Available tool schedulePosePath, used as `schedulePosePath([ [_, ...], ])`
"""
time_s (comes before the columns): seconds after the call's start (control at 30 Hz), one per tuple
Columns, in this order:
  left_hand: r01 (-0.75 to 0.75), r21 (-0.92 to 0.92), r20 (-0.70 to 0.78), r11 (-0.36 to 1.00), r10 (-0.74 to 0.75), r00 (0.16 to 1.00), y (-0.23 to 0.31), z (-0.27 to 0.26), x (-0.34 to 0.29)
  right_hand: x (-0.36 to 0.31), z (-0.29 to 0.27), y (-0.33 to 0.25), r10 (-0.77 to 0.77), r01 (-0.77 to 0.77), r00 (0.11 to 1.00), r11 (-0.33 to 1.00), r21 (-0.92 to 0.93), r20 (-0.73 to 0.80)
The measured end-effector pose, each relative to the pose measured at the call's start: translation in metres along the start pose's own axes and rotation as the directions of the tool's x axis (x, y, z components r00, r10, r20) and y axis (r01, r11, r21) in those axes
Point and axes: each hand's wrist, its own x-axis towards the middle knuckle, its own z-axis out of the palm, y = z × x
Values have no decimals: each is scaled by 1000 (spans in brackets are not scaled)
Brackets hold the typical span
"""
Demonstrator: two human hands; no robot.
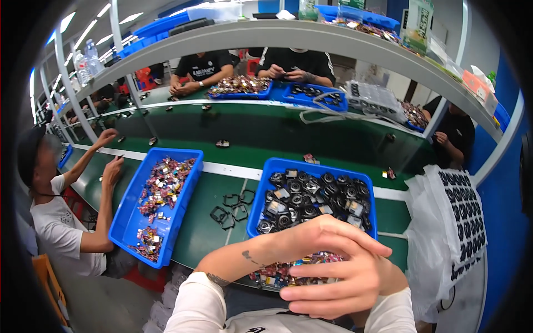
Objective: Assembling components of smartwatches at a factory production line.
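My left hand [340, 233] reaches across from the left, bent at the wrist, and rests against my right hand [347, 280]. At least one left finger is stretched toward the right wrist; the others are partly hidden. My right hand points left, its fingers extended and apart, nothing in them. Beneath both hands lies a pile of small reddish and metallic electronic parts [272, 273], partly covered. Just beyond is a blue tray [256, 213] heaped with black round-faced housings [319, 191], some carrying light square pieces. Several thin black frames [227, 211] lie left of that tray.
A blue tray [191, 186] of small electronic parts stands left, beside a seated co-worker [66, 222]. The green conveyor belt [266, 133] carries scattered parts. Overhead runs a grey shelf [233, 38]. Plastic-wrapped sheets of black parts [458, 216] stand right. More people sit across.
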Motion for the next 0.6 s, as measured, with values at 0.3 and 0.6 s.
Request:
schedulePosePath([
  [0.3,257,-30,-149,966,-259,954,-40,8,16,3,29,3,20,-43,973,994,99,228],
  [0.6,98,32,-395,995,-77,915,-35,10,7,-28,41,5,39,-61,992,981,185,121],
])
